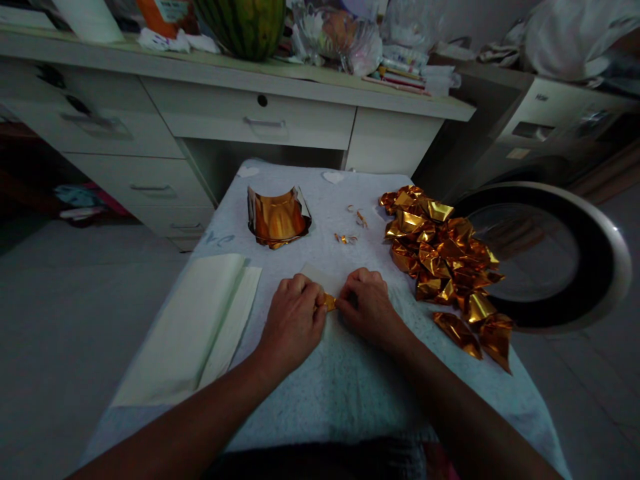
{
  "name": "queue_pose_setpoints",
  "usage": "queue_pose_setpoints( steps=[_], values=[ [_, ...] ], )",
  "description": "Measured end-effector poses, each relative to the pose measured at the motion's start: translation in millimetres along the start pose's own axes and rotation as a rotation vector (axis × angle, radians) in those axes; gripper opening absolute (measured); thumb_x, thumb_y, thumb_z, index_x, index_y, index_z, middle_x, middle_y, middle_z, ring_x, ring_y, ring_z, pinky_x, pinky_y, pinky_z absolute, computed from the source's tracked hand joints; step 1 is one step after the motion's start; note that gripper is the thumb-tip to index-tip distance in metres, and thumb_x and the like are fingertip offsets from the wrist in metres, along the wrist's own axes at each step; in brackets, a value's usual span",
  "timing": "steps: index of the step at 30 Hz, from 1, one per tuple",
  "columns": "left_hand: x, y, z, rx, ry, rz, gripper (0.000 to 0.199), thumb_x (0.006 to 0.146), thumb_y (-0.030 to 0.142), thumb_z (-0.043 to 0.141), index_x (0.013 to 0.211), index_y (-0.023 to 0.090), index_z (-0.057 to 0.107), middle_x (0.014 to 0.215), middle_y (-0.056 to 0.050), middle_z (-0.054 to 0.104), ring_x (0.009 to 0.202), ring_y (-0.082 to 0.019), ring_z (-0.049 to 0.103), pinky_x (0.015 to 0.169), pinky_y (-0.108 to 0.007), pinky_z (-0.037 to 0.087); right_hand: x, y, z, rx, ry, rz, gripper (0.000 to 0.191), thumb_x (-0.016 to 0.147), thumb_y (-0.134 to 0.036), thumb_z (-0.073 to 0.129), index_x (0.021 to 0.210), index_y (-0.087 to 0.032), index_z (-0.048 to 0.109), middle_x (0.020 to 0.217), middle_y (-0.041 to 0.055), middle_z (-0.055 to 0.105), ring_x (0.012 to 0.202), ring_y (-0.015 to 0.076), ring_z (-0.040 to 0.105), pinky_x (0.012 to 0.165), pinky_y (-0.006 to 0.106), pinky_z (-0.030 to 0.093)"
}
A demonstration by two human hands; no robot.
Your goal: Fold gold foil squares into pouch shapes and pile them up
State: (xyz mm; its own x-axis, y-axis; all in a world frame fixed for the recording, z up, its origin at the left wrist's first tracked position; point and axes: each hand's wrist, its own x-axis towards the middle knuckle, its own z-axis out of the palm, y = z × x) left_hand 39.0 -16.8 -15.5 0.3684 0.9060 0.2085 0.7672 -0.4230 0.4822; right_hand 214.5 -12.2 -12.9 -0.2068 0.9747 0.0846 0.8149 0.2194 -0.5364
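We find the left hand (299, 313) curled, its thumb and forefinger closed on one end of a small gold foil piece (330, 302). The right hand (367, 300) is bent over the opposite end, thumb and fingertips pinching it; its inner fingers are hidden from us. The piece sits in the narrow gap between the two hands, above a pale paper sheet (320, 273) that shows just beyond the knuckles.

We judge the foil very light, thin and slick, springy until creased, and easily torn. Hold is best taken at the two ends or along a fold, with light fingertip pressure; a hard squeeze in the middle would probably crush it.

Beyond the hands we note two small clusters of foil shreds (345, 239). Ahead of the left hand stands a curled stack of gold foil sheets (277, 217), its edges turned up. Left of that hand lies a stack of pale paper (200, 320), flat and probably limp. Right of the right hand, well apart from it, is a heap of folded gold foil shapes (440, 247), seemingly hollow and easily dented. All rest on the cloth-covered table (320, 407) beneath both hands.
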Motion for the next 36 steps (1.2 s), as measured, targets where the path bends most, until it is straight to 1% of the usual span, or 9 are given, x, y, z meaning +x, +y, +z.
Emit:
queue_pose_setpoints(
  steps=[3,8,11,14,20,23,26,29,36],
  values=[
    [0.2,-2.0,-0.2,-0.048,0.001,-0.002,0.008,0.083,0.013,0.055,0.085,0.020,0.058,0.091,-0.005,0.054,0.089,-0.024,0.049,0.082,-0.042,0.044,-0.3,-0.6,-0.1,-0.003,-0.003,0.005,0.007,0.080,-0.019,0.068,0.075,-0.019,0.063,0.094,0.0050,0.057,0.093,0.0230,0.046,0.081,0.038,0.035],
    [0.3,-4.4,-1.2,-0.132,-0.019,-0.013,0.018,0.084,0.013,0.056,0.095,0.024,0.066,0.095,-0.004,0.057,0.093,-0.023,0.049,0.084,-0.042,0.043,-0.2,-0.4,-0.8,-0.013,-0.004,0.003,0.006,0.081,-0.021,0.068,0.077,-0.020,0.062,0.096,0.0056,0.056,0.094,0.0238,0.046,0.083,0.039,0.036],
    [0.6,-5.5,-1.1,-0.137,-0.035,-0.006,0.025,0.084,0.012,0.056,0.100,0.026,0.070,0.096,-0.004,0.057,0.094,-0.023,0.050,0.085,-0.043,0.043,-0.2,0.4,-0.2,-0.040,-0.001,0.009,0.006,0.080,-0.021,0.067,0.081,-0.020,0.061,0.097,0.0061,0.056,0.095,0.0245,0.047,0.082,0.039,0.036],
    [1.0,-6.5,-0.5,-0.133,-0.031,0.002,0.026,0.084,0.012,0.057,0.101,0.025,0.071,0.097,-0.005,0.059,0.094,-0.023,0.051,0.085,-0.043,0.044,-1.4,-0.4,0.9,-0.074,0.022,0.002,0.008,0.081,-0.022,0.065,0.086,-0.020,0.059,0.100,0.0072,0.055,0.095,0.0252,0.047,0.080,0.039,0.037],
    [2.1,-7.8,-0.6,-0.133,-0.025,0.018,0.023,0.087,0.016,0.056,0.100,0.026,0.071,0.094,-0.004,0.059,0.091,-0.022,0.052,0.083,-0.041,0.045,-3.6,-7.3,3.8,-0.150,0.062,-0.004,0.024,0.084,-0.041,0.063,0.091,-0.020,0.054,0.098,0.0084,0.054,0.093,0.0270,0.047,0.080,0.041,0.038],
    [3.1,-8.1,-1.4,-0.138,-0.037,0.027,0.021,0.087,0.017,0.056,0.100,0.026,0.071,0.094,-0.005,0.059,0.090,-0.023,0.052,0.083,-0.042,0.045,-3.4,-8.7,6.5,-0.186,0.083,0.015,0.028,0.084,-0.045,0.061,0.092,-0.020,0.053,0.098,0.0091,0.054,0.093,0.0280,0.047,0.080,0.042,0.038],
    [4.2,-8.6,-2.0,-0.144,-0.056,0.018,0.021,0.087,0.015,0.057,0.099,0.026,0.071,0.094,-0.004,0.059,0.091,-0.023,0.052,0.084,-0.042,0.044,-3.3,-8.8,7.9,-0.195,0.089,0.025,0.029,0.084,-0.045,0.061,0.096,-0.020,0.052,0.101,0.0097,0.054,0.095,0.0286,0.047,0.081,0.043,0.038],
    [4.7,-9.6,-2.3,-0.141,-0.075,0.012,0.023,0.085,0.014,0.058,0.100,0.026,0.071,0.096,-0.004,0.059,0.093,-0.024,0.051,0.084,-0.042,0.043,-3.5,-9.3,6.3,-0.163,0.073,0.035,0.031,0.083,-0.040,0.064,0.104,-0.021,0.052,0.107,0.0103,0.055,0.098,0.0294,0.047,0.084,0.044,0.038],
    [4.8,-11.7,-3.4,-0.133,-0.090,0.022,0.029,0.083,0.010,0.059,0.103,0.026,0.071,0.098,-0.004,0.059,0.093,-0.023,0.051,0.085,-0.041,0.043,-3.7,-6.5,0.8,-0.102,0.010,0.040,0.043,0.084,-0.030,0.063,0.124,-0.021,0.050,0.119,0.0123,0.054,0.108,0.0313,0.046,0.092,0.047,0.037]
  ],
)
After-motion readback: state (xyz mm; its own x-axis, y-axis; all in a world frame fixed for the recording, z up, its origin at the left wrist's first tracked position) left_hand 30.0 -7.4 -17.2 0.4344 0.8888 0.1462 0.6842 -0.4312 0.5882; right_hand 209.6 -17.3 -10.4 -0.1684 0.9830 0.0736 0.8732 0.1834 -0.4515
